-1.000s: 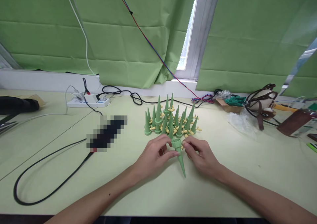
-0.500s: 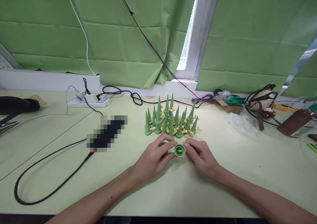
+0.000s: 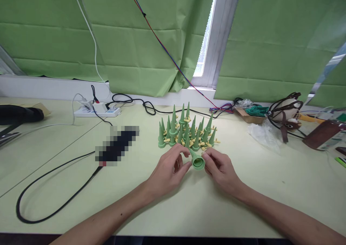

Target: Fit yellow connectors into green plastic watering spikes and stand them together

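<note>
Green curtains (image 3: 129,39) are hanging across the back wall, parting at a white window frame (image 3: 216,35) where daylight is coming through. A pale green table (image 3: 54,173) is stretching below, with a white sill (image 3: 40,88) running behind it.

Lying on the pale green desk (image 3: 243,187): a cluster of upright green cones (image 3: 186,131), a white power strip (image 3: 97,109), a looping black cable (image 3: 51,198), clear plastic wrap (image 3: 263,134), a brown-strapped bag (image 3: 286,115).

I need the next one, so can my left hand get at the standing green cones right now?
Probably yes: the left hand sits just before the standing cones, nothing between, though it helps hold a cone.
</note>
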Demonstrator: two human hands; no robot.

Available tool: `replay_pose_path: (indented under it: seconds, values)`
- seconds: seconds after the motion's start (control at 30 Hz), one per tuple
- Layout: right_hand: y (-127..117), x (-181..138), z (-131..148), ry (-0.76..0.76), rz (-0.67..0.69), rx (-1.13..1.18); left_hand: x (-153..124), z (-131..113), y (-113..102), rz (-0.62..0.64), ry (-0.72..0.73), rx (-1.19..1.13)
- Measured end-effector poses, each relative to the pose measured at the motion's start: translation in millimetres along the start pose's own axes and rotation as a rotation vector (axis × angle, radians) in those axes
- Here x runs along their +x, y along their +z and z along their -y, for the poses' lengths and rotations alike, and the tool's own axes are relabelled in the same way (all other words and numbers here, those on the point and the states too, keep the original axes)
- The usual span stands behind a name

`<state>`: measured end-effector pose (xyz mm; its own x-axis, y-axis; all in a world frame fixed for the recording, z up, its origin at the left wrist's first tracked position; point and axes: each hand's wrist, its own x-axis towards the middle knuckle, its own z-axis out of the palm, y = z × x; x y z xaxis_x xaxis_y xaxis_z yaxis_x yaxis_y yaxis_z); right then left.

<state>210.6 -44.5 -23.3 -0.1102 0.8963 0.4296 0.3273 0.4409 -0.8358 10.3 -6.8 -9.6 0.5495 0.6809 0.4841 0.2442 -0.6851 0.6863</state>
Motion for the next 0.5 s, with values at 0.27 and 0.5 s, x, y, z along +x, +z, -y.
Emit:
replay_pose_path:
  seconds: [0.27,0.5]
  values:
    - [-1.7,-0.4,-2.4,-0.072,-0.011,-0.037,8.2,-5.8,-3.8,0.164,-0.371,-0.302]
    - [-2.5,-1.4,-3.8,-0.074,0.059,-0.057,8.4,-3.8,-5.5,0.291,-0.450,-0.508]
